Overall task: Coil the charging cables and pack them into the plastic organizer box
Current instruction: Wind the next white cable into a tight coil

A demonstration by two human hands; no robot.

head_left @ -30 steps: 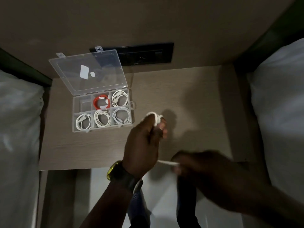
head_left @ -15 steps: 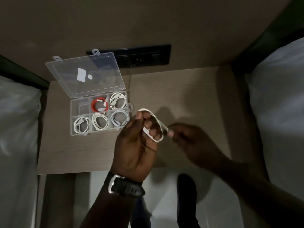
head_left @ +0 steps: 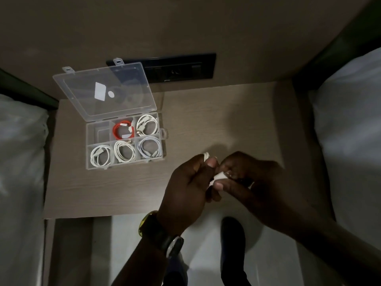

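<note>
A clear plastic organizer box (head_left: 88, 153) lies on the wooden bedside table (head_left: 216, 124), its lid (head_left: 103, 91) tilted open at the back. Five of its compartments hold coiled cables: a red one (head_left: 123, 130) and several white ones (head_left: 100, 155). The back-left compartment (head_left: 99, 132) has no cable in it. To the right of the box, my left hand (head_left: 187, 186) grips a small white cable coil (head_left: 206, 156). My right hand (head_left: 247, 178) pinches the white plug end of that same cable (head_left: 219, 176). Most of the coil is hidden by my fingers.
A black socket panel (head_left: 181, 68) is set in the wall behind the table. White bedding lies at the left (head_left: 20, 162) and right (head_left: 354, 131). Dark shoes (head_left: 233, 236) stand on the pale floor below the table's front edge.
My right hand has come up from below the table edge to meet the left one. The loose cable loop has been wound small and tight into my left hand.
</note>
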